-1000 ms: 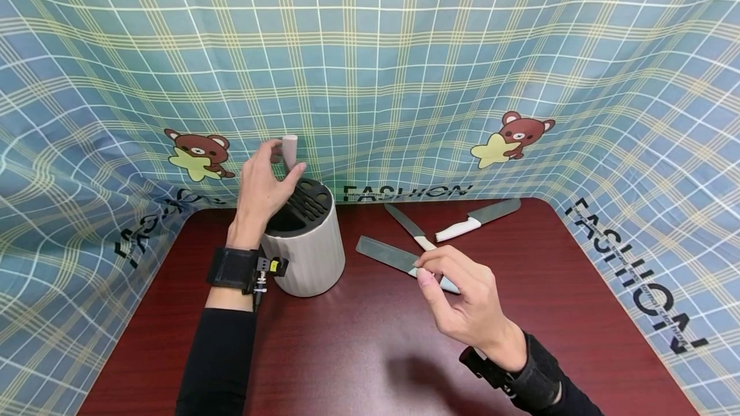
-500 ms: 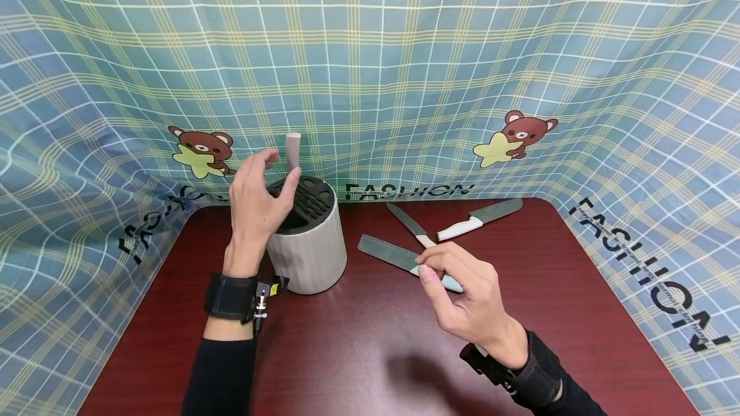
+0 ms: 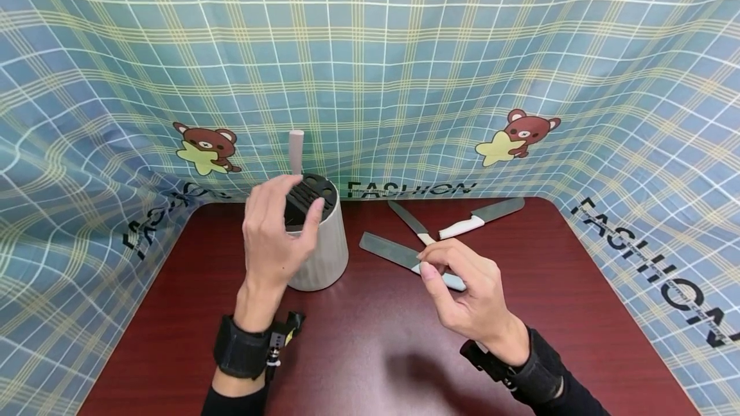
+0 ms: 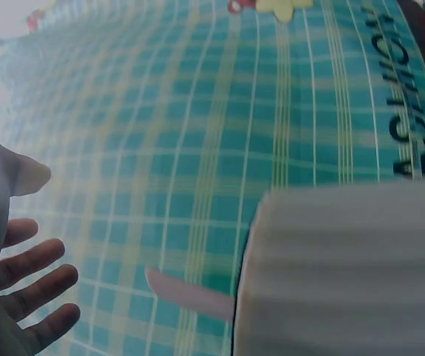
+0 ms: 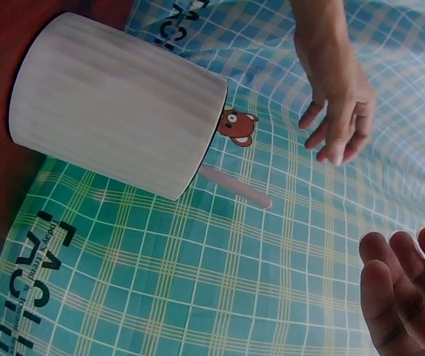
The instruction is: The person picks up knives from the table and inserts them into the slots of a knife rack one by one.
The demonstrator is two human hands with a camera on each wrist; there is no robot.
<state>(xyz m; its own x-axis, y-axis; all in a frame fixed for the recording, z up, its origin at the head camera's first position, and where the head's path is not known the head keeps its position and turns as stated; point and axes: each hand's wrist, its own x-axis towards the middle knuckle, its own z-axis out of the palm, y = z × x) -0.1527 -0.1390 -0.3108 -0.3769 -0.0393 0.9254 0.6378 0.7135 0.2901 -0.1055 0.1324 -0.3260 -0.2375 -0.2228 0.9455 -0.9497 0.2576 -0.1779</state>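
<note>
My left hand (image 3: 276,236) is in front of the grey ribbed knife block (image 3: 324,255), fingers and thumb spread, holding nothing. A pinkish-grey knife handle (image 3: 297,151) stands upright out of the block's black slotted top (image 3: 315,194). In the left wrist view, the handle (image 4: 190,295) is apart from the fingers. My right hand (image 3: 471,291) hovers over the table with loosely bent fingers and nothing in them. Below and behind it lie a broad square-ended knife (image 3: 388,251), a slim knife (image 3: 407,216) and a white-handled knife (image 3: 498,209). The right hand partly hides the nearer handles.
The dark red table (image 3: 347,352) is bordered at the back and sides by a blue plaid cloth (image 3: 370,82) with bear prints and lettering. The knife block stands near the back edge, left of the loose knives.
My left hand has let go of the upright knife handle and moved back, down and slightly right. The handle stays in the block. My right hand has barely moved.
</note>
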